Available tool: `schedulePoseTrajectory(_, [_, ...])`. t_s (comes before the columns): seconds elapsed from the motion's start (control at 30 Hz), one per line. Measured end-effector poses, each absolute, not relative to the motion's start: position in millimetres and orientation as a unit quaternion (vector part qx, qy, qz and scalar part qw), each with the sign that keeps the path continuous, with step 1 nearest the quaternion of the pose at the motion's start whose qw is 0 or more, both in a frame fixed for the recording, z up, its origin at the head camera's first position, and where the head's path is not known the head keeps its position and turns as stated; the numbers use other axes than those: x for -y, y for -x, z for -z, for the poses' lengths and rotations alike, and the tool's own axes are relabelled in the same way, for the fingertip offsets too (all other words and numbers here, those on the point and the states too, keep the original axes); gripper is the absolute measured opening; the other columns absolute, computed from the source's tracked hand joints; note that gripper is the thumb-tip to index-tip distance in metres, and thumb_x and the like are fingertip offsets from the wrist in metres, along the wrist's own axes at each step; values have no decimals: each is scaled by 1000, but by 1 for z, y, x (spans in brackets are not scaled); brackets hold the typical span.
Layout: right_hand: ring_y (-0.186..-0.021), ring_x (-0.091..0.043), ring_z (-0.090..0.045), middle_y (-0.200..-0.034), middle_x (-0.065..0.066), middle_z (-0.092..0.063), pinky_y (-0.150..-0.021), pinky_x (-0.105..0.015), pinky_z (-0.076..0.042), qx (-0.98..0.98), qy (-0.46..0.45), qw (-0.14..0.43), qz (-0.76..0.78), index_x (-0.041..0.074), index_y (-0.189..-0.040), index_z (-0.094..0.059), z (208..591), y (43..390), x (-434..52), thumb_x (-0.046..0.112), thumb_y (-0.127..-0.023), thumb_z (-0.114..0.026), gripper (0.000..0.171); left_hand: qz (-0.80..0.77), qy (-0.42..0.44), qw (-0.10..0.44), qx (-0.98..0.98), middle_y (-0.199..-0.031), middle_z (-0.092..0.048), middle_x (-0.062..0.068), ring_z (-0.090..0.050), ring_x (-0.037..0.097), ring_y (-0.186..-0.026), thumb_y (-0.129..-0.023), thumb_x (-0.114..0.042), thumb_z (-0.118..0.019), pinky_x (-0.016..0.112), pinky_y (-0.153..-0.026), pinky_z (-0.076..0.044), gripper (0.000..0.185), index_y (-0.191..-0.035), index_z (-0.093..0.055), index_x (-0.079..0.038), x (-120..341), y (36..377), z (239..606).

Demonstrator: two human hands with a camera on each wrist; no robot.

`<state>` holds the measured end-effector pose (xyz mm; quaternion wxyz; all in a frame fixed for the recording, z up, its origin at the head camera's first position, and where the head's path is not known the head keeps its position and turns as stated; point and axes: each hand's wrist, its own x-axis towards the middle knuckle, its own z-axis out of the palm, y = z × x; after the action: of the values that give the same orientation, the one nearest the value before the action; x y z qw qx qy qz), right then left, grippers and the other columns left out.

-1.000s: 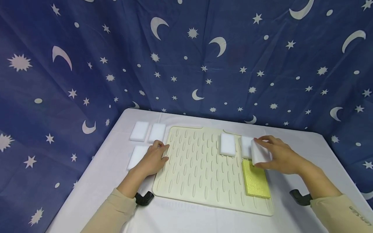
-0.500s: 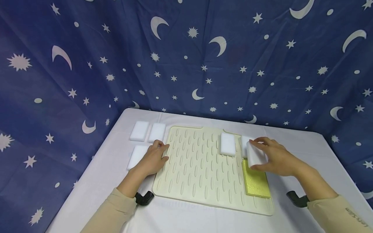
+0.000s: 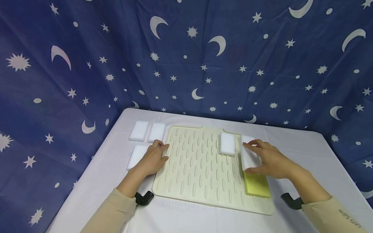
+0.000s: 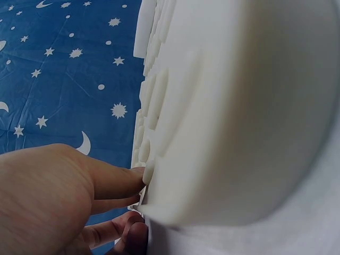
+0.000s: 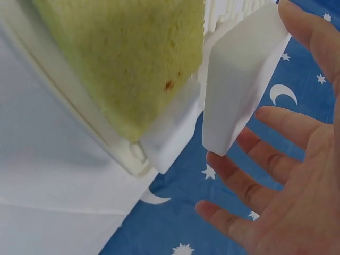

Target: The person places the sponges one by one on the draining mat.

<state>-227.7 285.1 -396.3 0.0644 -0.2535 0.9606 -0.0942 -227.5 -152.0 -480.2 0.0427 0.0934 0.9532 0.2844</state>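
Right hand (image 3: 271, 159) pinches a white sponge (image 3: 249, 158) edgewise, probably freeing its underside; left hand (image 3: 152, 159) pinches the ridged mat (image 3: 192, 171), steadying it imo.

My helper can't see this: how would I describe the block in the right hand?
On the white table lies a ridged cream mat. At its right side, near a yellow sponge, the right hand grips a white block. It alone is held and tilted; the other white blocks lie flat.
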Motion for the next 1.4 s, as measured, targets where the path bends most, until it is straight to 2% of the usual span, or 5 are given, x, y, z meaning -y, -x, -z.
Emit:
schedulePoseTrajectory(0.63, [-122, -35, -55, -146, -12, -54, -102, -62, -45, -959, 260, 49, 101, 14, -154, -51, 408, 217, -264, 56, -78, -86, 94, -287, -96, 36, -952, -142, -47, 20, -50, 34, -117, -100, -15, -67, 50, -104, -46, 54, -150, -53, -1, 152, 229, 482])
schedulePoseTrajectory(0.9, [-125, -38, -55, -144, -11, -54, -103, -63, -44, -957, 266, 42, 106, 14, -154, -52, 412, 214, -257, 58, -77, -85, 94, -286, -96, 35, -953, -143, -46, 21, -50, 34, -117, -100, -15, -67, 50, -103, -46, 54, -150, -53, 0, 152, 229, 482])
schedulePoseTrajectory(1.4, [-122, -35, -57, -141, -10, -55, -104, -61, -44, -956, 270, 35, 109, 13, -152, -54, 422, 203, -242, 57, -75, -87, 95, -290, -98, 36, -951, -143, -46, 21, -50, 34, -116, -100, -15, -67, 50, -103, -47, 54, -149, -53, 0, 152, 227, 481])
